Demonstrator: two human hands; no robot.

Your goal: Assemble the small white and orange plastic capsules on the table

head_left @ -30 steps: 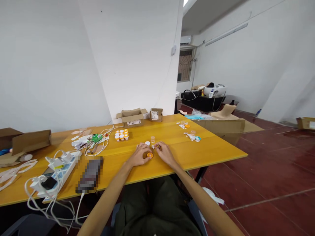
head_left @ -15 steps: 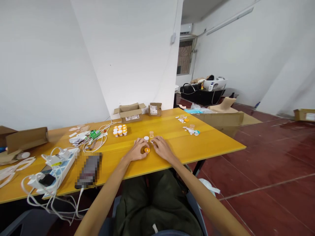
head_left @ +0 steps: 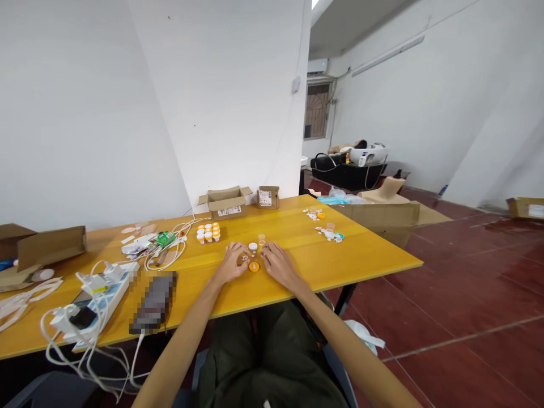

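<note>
An orange round cap-like piece (head_left: 254,267) lies on the table between my hands. My left hand (head_left: 232,265) is just left of it, with thumb and fingers curved apart around a small white part (head_left: 245,258); I see no firm grip. My right hand (head_left: 278,264) rests on the other side, fingers bent and apart, their tips close to a clear small cup (head_left: 262,238). Nothing shows in that hand. A white disc with dark marks (head_left: 253,246) lies beyond the orange piece, with tiny white bits between the two.
Orange-and-white capped containers (head_left: 208,233) stand grouped at left, before an open carton (head_left: 225,203) and a smaller box (head_left: 268,197). Two clusters of small parts (head_left: 330,232) lie at right. Cables, a power strip (head_left: 106,300) and a blurred phone-like object (head_left: 153,300) occupy the left side.
My left hand has let go of the orange piece and shifted slightly left, opening its fingers. The orange piece now lies uncovered. The view has tilted up slightly.
</note>
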